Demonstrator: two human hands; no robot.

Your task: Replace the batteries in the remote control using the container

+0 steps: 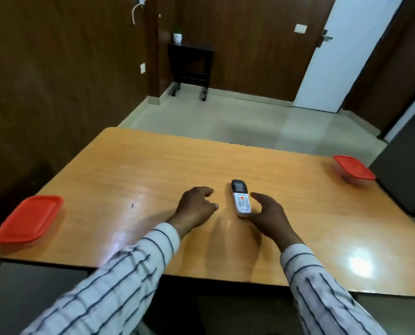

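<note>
The bench [138,165] fills the middle of the frame, an orange-brown wooden top with rounded corners and glare patches low on its near side. Beyond it, at the top of the frame, lie a pale tiled floor [226,117], dark wood wall panels and a white door [322,56] at upper right.

Two sleeves, white with dark stripes, rise from the bottom edge toward the centre. Two red-lidded containers sit well apart: the left container [27,220] at the bench's lower-left edge, the right container [354,167] at its far right edge. Both have their lids on.

The left hand [196,206] rests knuckles-up on the bench just left of centre, fingers loosely curled and gripping nothing. The right hand [269,215] lies just right of centre, fingers spread open, thumb near the remote's lower end; whether it touches cannot be told.

The remote [240,200] lies flat, buttons up, between the two hands at the centre, dark screen end pointing away.
</note>
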